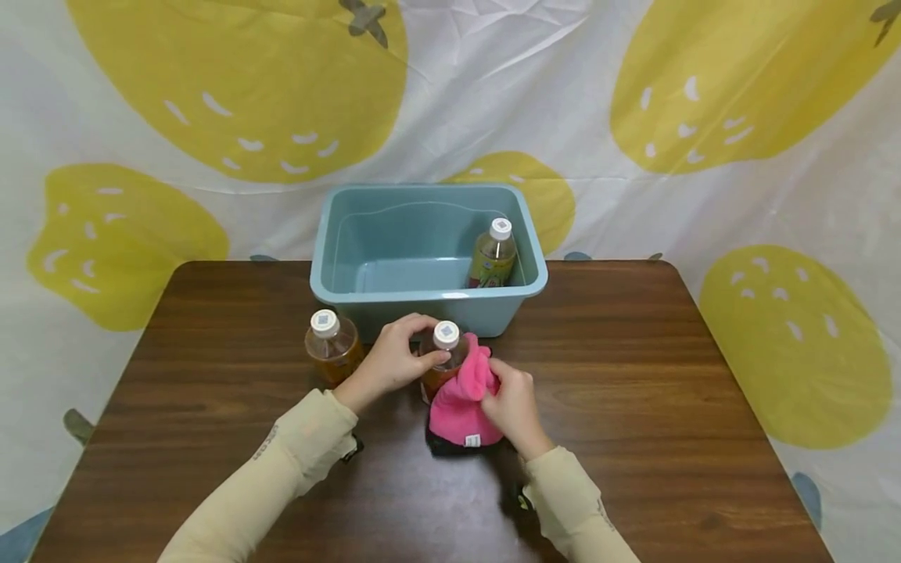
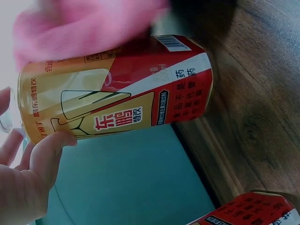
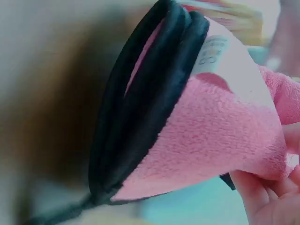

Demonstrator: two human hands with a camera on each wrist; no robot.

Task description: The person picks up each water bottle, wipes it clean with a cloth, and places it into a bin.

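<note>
Clock centre = held btl (image 1: 454,358), 12 pointing away from person; that btl is on the bench (image 1: 633,375), approx upright, just beside the near wall of the blue bin (image 1: 422,297), which sits at 12; L hand (image 1: 397,360) has its grip clamped round the btl's neck area, thumb on 1 side & fingers on the other, just under the white cap (image 1: 446,335); L wrist view shows a gold & red label (image 2: 117,101) w/ Chinese lettering + a barcode (image 2: 173,43).

R hand (image 1: 514,403), at 4, has its grip pinched on the upper part of a pink cloth (image 1: 457,410) at approx 5; cloth is fuzzy, w/ thick black trim (image 3: 159,103) & a small white tag (image 1: 472,441); it overlaps the btl's near R side in head view; can't tell how much actually touches.

2nd btl (image 1: 336,353) stands at 9, apart from the 1st, also white-capped, amber contents; 3rd btl (image 1: 493,258) is at 1, upright inside bin, at bin's 3 o'clock end; both arms wear pale sleeves (image 1: 310,438); backdrop (image 1: 507,94) at 12 is white fabric w/ big yellow fruit prints.
</note>
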